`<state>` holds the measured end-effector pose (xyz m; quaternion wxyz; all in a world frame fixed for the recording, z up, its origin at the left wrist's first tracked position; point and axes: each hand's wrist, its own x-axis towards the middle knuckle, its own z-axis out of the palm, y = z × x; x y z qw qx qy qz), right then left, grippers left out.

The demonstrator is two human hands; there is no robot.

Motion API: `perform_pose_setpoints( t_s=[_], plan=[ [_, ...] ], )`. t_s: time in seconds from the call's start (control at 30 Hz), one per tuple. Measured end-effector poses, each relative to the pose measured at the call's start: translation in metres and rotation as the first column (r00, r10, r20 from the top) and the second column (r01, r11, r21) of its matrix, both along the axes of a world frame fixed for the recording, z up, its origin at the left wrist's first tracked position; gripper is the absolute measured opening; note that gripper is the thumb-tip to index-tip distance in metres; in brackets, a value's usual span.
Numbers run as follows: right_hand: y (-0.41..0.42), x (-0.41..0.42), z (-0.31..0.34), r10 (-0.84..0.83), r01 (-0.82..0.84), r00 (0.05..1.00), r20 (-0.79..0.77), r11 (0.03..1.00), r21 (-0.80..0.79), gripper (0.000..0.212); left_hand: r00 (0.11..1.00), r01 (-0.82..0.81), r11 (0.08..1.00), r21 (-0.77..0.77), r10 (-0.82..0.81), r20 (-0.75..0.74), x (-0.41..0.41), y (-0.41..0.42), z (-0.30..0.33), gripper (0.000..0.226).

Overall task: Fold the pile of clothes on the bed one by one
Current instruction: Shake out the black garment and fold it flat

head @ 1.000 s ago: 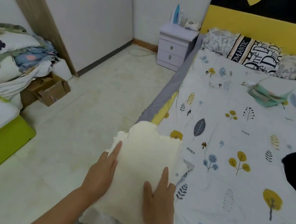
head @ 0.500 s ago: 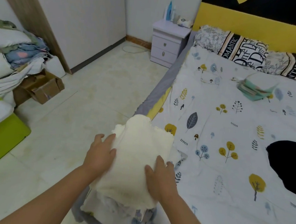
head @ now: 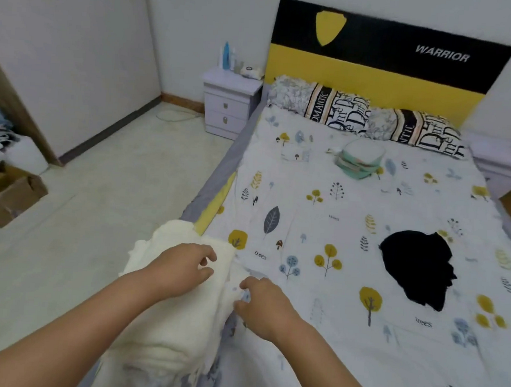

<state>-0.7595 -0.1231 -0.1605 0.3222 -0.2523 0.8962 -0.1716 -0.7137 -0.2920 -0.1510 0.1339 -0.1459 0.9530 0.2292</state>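
Head view: two hands over a cream garment at the near left corner of the bed.

The cream garment lies folded at the bed's left edge, part of it hanging past the edge over the floor. The left hand hovers on or just above its top with fingers loosely curled, holding nothing. The right hand sits just beside the garment's right edge, fingers bent toward the sheet; whether it pinches any cloth cannot be told. To the right the patterned sheet is open as far as a black garment, well apart. A folded green-and-white stack rests near the pillows. A nightstand stands beside the bed's head, and a cardboard box sits across the floor at the left.
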Motion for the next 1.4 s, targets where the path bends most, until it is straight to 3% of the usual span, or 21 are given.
perform_pose_setpoints(
  t_s=[0.27, 0.6, 1.03, 1.3, 1.4],
  plan=[
    [0.103, -0.06, 0.014, -0.048, 0.05, 0.998, -0.038, 0.997, 0.056, 0.048, 0.989, 0.143, 0.989, -0.03, -0.141, 0.045, -0.068, 0.086, 0.008, 0.032],
    [0.267, -0.158, -0.018, -0.191, 0.194, 0.981, -0.032, 0.971, 0.138, 0.043, 0.967, 0.244, 0.97, 0.011, -0.244, 0.072, -0.172, 0.231, -0.028, 0.03],
    [0.414, -0.276, -0.132, -0.35, 0.361, 0.932, -0.095, 0.87, 0.337, 0.034, 0.924, 0.361, 0.933, -0.001, -0.358, 0.136, -0.295, 0.356, -0.133, 0.031],
    [0.445, -0.35, -0.217, -0.434, 0.5, 0.863, -0.258, 0.805, 0.318, 0.035, 0.923, 0.355, 0.935, 0.012, -0.353, 0.151, -0.384, 0.401, -0.216, 0.039],
    [0.443, -0.374, -0.251, -0.456, 0.536, 0.836, -0.305, 0.8, 0.272, 0.051, 0.92, 0.365, 0.931, 0.002, -0.361, 0.151, -0.414, 0.42, -0.254, 0.045]
  ],
)
